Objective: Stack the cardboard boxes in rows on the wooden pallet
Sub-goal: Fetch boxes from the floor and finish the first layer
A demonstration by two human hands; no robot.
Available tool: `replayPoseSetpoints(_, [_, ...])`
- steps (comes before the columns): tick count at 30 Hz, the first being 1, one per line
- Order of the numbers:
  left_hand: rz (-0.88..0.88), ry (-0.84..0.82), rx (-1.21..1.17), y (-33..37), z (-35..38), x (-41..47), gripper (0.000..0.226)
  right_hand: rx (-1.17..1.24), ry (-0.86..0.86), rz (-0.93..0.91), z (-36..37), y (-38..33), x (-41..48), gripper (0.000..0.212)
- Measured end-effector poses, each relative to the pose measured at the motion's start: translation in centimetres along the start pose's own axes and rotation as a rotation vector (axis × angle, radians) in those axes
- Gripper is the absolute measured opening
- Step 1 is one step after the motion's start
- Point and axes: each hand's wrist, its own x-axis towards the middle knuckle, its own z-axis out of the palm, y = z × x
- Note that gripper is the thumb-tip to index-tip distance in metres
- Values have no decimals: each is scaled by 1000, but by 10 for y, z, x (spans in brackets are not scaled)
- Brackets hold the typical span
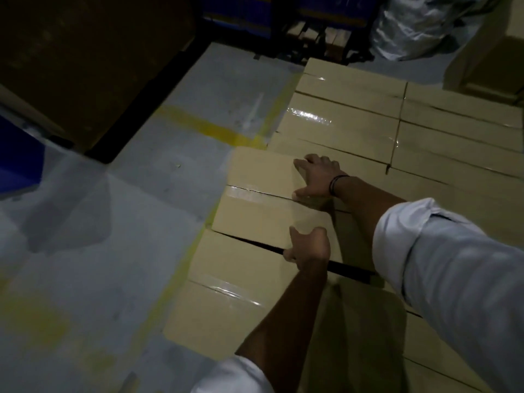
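A tan cardboard box (255,205) with a clear-taped seam lies on top at the left edge of a layer of like boxes (354,129) set in rows. My left hand (309,245) grips the box's near edge, thumb on top and fingers curled down into the dark gap beside the neighbouring box (226,293). My right hand (317,177), a dark band on its wrist, rests on the box's top at its far right end, with fingers spread and the thumb by the tape seam. The boxes hide the wooden pallet.
Grey floor (127,222) with yellow painted lines (209,129) runs along the stack's left side. A big dark brown block (85,61) stands at the far left, with something blue (17,154) beside it. A plastic-wrapped load (411,26) and dark frames (326,38) stand behind the stack.
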Motion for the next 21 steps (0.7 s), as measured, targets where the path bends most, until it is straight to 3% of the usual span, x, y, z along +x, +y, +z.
replayPoseSetpoints(2, [25,-43,10,-8,-4,25,98,31,-56,24,15,-1,-3,105])
replayPoseSetpoints(5, [60,-41,39,-5,-22,38,79,59,-90,54,36,-4,-26,109])
replayPoseSetpoints(9, [249,-16,154,8,-60,-3,71,130,-63,95,55,-13,-80,94])
replayPoseSetpoints(14, [417,82,291,-25,-103,-43,41,198,-71,143,81,-16,-171,80])
replayPoseSetpoints(21, [615,145,568,-60,-145,-85,37,416,109,304,128,15,-277,64])
